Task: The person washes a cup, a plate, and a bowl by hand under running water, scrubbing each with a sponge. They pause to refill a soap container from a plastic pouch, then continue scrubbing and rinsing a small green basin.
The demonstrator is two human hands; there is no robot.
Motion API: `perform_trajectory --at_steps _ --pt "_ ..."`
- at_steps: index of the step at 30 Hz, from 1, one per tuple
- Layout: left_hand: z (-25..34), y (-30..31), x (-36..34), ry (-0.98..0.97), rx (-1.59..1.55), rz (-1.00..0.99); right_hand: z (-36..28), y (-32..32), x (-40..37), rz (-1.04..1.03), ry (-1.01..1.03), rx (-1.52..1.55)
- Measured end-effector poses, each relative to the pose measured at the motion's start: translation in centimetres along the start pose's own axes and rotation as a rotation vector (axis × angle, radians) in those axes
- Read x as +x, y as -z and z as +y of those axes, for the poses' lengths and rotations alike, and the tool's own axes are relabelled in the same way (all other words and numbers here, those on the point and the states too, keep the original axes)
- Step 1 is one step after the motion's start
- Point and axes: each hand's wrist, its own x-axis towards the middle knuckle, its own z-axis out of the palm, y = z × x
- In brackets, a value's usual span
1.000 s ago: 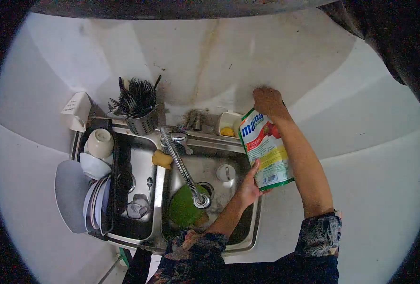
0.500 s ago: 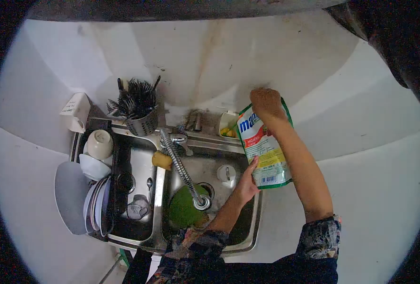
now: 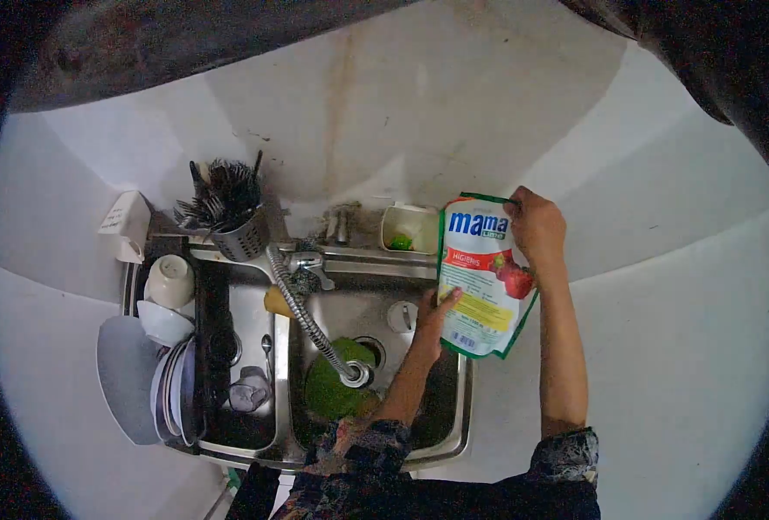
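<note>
A white and green dish soap refill pouch (image 3: pixel 480 295), printed "mama Lime", is held up over the right rim of the sink. My left hand (image 3: pixel 434 322) grips its lower left edge, thumb on the front and the other fingers out of sight behind. At the upper right edge, my right hand (image 3: pixel 540 230) pinches the pouch near its top corner. Just left of the pouch's top stands a small white container (image 3: pixel 408 227) with something green inside. Below my left wrist, a green round item (image 3: pixel 337 386) lies in the right basin (image 3: pixel 441 407).
A flexible faucet hose (image 3: pixel 306 316) arches over the right basin. On the left, a rack holds plates (image 3: pixel 176 390), a bowl (image 3: pixel 166 322) and a cup (image 3: pixel 171 279). A cutlery holder (image 3: pixel 244 238) full of forks stands behind the left basin, which contains a spoon (image 3: pixel 267 347) and a glass (image 3: pixel 249 392).
My right hand has moved from across the pouch's top to its upper right edge, uncovering the printed name. The pouch now tilts a little differently. The view has shifted slightly.
</note>
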Motion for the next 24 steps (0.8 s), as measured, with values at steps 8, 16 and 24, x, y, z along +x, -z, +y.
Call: perform_trajectory --at_steps 8,16,24 --pt "0.2 0.9 1.7 -0.340 0.270 0.226 2.0 1.1 -4.4 0.097 -0.228 0.248" --pt "1.0 2.5 2.2 -0.596 0.473 0.253 5.1 1.2 -6.5 -0.095 -0.148 0.442" --pt "3.2 1.6 1.5 -0.723 0.656 0.272 5.9 -0.4 -8.8 -0.169 -0.335 0.708"
